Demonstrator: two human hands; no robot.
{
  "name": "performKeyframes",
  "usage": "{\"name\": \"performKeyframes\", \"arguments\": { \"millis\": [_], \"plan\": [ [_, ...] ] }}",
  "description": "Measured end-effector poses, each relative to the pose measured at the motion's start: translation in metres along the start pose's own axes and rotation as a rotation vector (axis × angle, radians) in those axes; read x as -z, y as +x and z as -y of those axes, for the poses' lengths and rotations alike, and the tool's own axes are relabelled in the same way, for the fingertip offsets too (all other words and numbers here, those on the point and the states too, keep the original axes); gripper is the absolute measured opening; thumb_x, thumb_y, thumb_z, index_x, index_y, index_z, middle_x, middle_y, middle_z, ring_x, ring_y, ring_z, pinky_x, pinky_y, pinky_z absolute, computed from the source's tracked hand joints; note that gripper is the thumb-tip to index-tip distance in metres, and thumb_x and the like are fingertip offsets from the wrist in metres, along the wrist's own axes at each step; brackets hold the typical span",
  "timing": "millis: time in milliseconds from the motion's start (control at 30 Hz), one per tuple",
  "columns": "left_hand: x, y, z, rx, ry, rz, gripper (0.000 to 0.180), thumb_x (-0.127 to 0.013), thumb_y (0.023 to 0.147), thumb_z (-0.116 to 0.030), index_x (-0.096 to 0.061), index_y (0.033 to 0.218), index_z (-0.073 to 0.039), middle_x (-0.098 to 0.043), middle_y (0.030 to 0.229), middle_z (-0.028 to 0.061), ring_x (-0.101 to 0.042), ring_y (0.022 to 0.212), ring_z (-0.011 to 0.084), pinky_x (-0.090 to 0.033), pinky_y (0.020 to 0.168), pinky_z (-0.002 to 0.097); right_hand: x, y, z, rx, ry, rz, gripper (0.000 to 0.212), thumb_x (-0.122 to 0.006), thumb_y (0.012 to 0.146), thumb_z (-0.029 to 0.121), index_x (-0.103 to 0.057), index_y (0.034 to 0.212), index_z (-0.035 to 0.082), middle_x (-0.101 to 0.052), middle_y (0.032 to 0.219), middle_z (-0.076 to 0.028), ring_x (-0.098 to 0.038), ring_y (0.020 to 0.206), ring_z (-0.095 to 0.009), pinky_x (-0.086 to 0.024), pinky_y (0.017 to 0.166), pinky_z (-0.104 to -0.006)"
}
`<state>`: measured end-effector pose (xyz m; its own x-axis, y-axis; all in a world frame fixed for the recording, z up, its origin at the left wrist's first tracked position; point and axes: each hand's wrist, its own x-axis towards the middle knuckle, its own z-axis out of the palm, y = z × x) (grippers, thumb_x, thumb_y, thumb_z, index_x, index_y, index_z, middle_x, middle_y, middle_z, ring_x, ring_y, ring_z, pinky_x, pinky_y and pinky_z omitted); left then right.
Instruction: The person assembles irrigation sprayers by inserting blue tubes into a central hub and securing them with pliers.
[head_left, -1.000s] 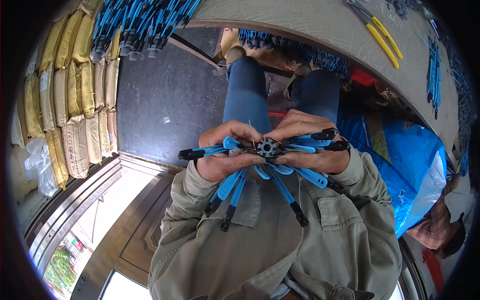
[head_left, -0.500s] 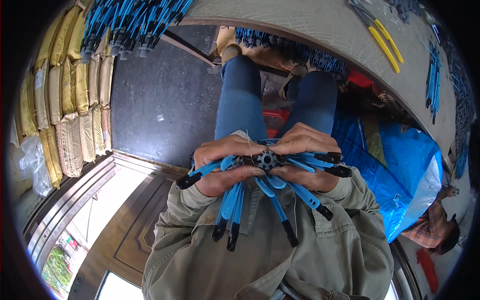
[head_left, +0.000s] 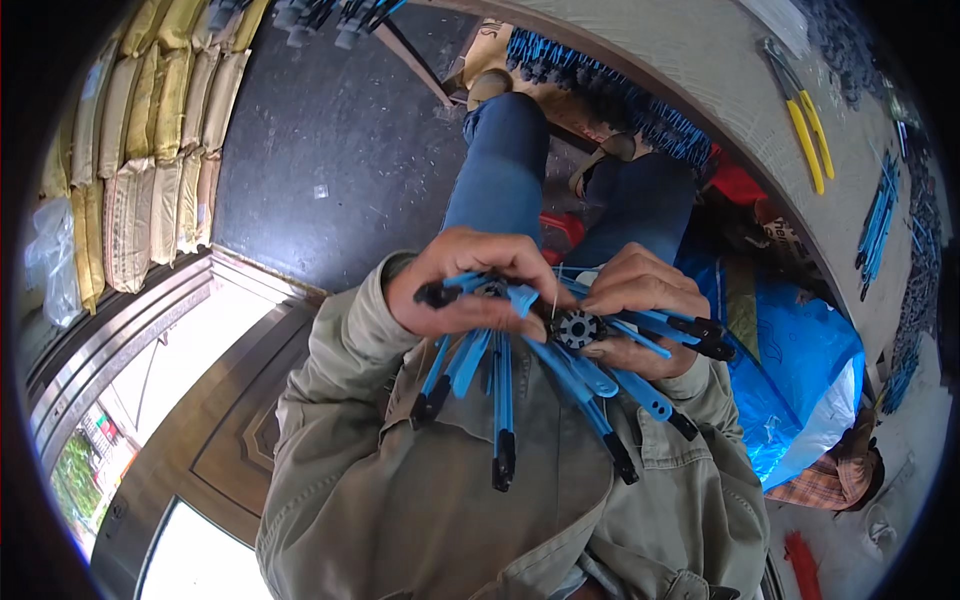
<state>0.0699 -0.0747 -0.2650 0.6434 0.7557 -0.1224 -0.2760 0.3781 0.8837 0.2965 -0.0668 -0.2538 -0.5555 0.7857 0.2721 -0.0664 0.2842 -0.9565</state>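
Observation:
Above my lap is a small black toothed hub (head_left: 578, 328) with blue ribs fanned out around it, like an umbrella frame. My right hand (head_left: 645, 295) pinches the hub's right side between thumb and fingers, and black-tipped ribs (head_left: 690, 330) stick out past it. My left hand (head_left: 475, 265) is closed around a blue rib (head_left: 522, 298), its fingertips close to the hub's left edge. A thin wire stands up between the two hands. Several blue ribs (head_left: 503, 400) with black ends hang below, against my jacket. The exact joint under my fingertips is hidden.
A workbench (head_left: 720, 100) at the upper right bears yellow-handled cutters (head_left: 808, 140) and bundles of blue ribs (head_left: 878, 225). Blue plastic sheeting (head_left: 790, 350) lies at my right, with another person (head_left: 830, 475) beyond. Stacked sacks (head_left: 150, 130) stand at the left, above a door (head_left: 220, 430).
My left hand has drawn away to the left of the hub, with several ribs at its fingers. My right hand still grips the hub. The whole view has shifted slightly.

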Motion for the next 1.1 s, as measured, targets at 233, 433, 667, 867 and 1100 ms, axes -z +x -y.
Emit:
{"name": "performKeyframes", "arguments": {
  "millis": [233,433,667,867,1100],
  "plan": [
    [0.009,0.0,0.004,-0.09,0.142,0.111,0.013,-0.07,0.077,-0.005,-0.063,0.087,0.0,-0.066,0.09,0.0092,-0.063,0.083,0.0148,-0.048,0.073,0.0257,-0.006,0.003,0.0,0.031,0.015,0.02,0.029,-0.078,0.064,0.015,-0.065,0.085,0.0,-0.065,0.077,-0.011,-0.06,0.067,-0.022,-0.044,0.061,-0.0325],
    [0.009,0.003,-0.005,-0.02,0.02,0.138,0.014,-0.069,0.076,-0.003,-0.064,0.089,0.0,-0.066,0.088,0.008,-0.062,0.082,0.0126,-0.048,0.072,0.0247,-0.005,0.005,0.0,0.071,0.053,0.068,0.028,-0.077,0.065,0.016,-0.066,0.086,0.0,-0.065,0.077,-0.012,-0.061,0.068,-0.022,-0.045,0.061,-0.0327],
    [0.003,0.002,-0.008,0.004,0.077,0.106,0.013,-0.073,0.071,-0.001,-0.064,0.079,0.002,-0.065,0.081,0.0159,-0.064,0.081,0.0224,-0.05,0.072,0.0312,-0.005,0.001,0.008,0.049,0.011,0.055,0.029,-0.078,0.065,0.017,-0.066,0.086,0.0,-0.066,0.077,-0.012,-0.062,0.068,-0.021,-0.046,0.062,-0.032],
    [-0.002,0.009,-0.014,0.033,0.119,0.139,0.011,-0.071,0.075,-0.006,-0.066,0.083,0.001,-0.067,0.086,0.0094,-0.062,0.082,0.0127,-0.048,0.073,0.0255,0.001,-0.003,0.014,0.062,-0.012,0.042,0.031,-0.079,0.065,0.019,-0.066,0.087,0.001,-0.065,0.077,-0.01,-0.062,0.068,-0.022,-0.047,0.063,-0.0312],
    [0.014,0.034,-0.021,-0.081,0.194,0.312,0.014,-0.072,0.074,-0.005,-0.066,0.085,0.0,-0.064,0.09,0.0097,-0.06,0.084,0.0142,-0.047,0.074,0.0262,0.025,0.024,0.018,0.059,0.067,0.308,0.033,-0.075,0.068,0.014,-0.062,0.094,-0.001,-0.062,0.078,-0.007,-0.059,0.069,-0.015,-0.045,0.062,-0.0253]
  ]
}}
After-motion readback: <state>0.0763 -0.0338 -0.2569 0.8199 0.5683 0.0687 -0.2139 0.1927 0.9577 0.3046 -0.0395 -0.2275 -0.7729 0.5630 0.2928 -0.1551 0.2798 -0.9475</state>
